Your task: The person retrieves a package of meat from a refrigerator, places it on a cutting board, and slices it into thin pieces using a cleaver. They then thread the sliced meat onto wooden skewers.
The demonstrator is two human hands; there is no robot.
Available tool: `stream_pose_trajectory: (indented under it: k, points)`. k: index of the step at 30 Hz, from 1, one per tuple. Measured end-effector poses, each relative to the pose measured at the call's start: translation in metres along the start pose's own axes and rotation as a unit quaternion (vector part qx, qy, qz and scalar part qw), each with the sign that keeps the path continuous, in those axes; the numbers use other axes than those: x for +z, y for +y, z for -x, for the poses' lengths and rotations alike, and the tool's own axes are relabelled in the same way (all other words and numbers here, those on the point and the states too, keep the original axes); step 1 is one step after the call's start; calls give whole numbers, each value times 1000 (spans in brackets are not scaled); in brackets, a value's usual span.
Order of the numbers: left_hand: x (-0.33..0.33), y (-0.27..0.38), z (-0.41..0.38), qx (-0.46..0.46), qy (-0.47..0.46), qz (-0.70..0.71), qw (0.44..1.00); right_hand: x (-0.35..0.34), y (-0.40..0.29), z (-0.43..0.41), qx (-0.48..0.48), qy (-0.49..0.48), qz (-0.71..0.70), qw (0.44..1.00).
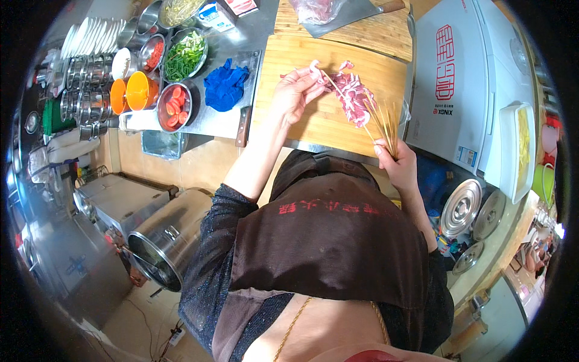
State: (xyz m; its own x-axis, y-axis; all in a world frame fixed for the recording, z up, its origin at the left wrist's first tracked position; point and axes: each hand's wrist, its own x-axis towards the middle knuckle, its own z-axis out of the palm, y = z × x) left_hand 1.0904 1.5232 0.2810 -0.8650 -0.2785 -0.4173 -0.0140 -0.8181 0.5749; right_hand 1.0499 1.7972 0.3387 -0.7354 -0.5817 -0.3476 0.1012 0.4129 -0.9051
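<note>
My right hand [400, 164] grips a bundle of thin bamboo skewers [388, 124] by their lower ends, at the right front edge of the wooden cutting board [312, 131]. One skewer slants up and left from that hand across a heap of sliced raw meat [350, 97]. At its upper end, my left hand [296, 92] pinches a pale-edged meat slice [315, 68] between thumb and fingers. Whether the slice is pierced is hard to see. Most of the meat lies on the board, between my two hands.
Behind are a cleaver [348, 20] and bagged meat [319, 10]. Left stand bowls of tomatoes [174, 108] and chopped greens [185, 54], a blue cloth [226, 86] and a wooden-handled knife [243, 126]. A white chest freezer [452, 81] borders the board's right side.
</note>
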Motion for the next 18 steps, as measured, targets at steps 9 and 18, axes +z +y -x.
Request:
stream_pose_trajectory:
  k: [9, 18]
  points:
    - [12, 2, 19, 94, 100, -43, 990, 5, -7, -10, 21, -20, 63, 998]
    - [8, -6, 26, 270, 105, -346, 892, 10, -28, -11, 32, -19, 92, 995]
